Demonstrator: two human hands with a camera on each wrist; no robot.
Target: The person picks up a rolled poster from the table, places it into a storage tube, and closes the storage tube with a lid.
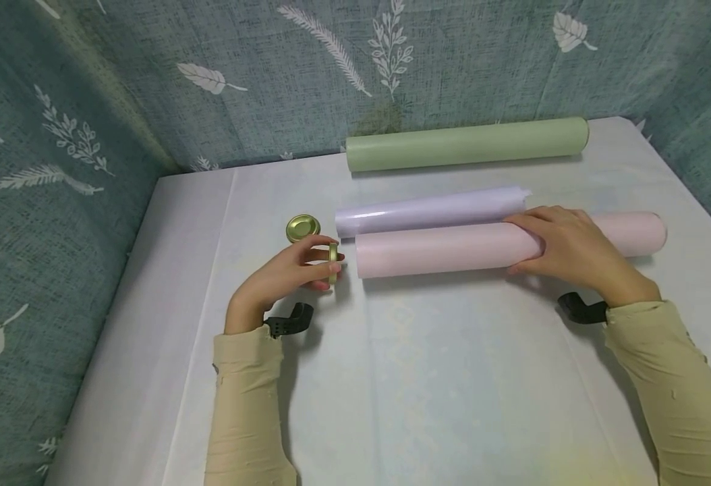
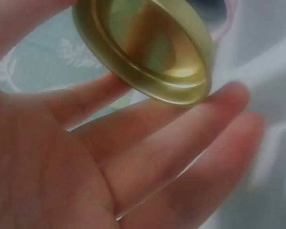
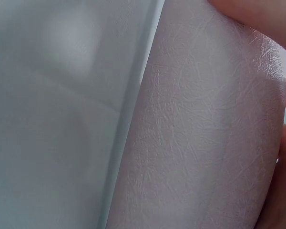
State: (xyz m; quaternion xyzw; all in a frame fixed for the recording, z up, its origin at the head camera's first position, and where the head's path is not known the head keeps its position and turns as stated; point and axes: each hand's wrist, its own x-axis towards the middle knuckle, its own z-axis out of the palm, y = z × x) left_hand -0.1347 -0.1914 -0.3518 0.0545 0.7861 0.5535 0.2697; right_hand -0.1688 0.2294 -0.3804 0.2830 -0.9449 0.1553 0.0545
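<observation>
Though I hold both, gold metal lid [image 1: 333, 253] and pink roll [image 1: 440, 250] aren't touching yet.
My left hand [image 1: 282, 275] pinches the lid on edge, another lid [image 1: 303, 228] lying flat behind; rightward, my right hand [image 1: 577, 251] grips the roll on the table [image 1: 452, 371].

Soft shadows, bright glint on the gold lid [image 2: 150, 50], hazy, dimmer wrist views.
</observation>
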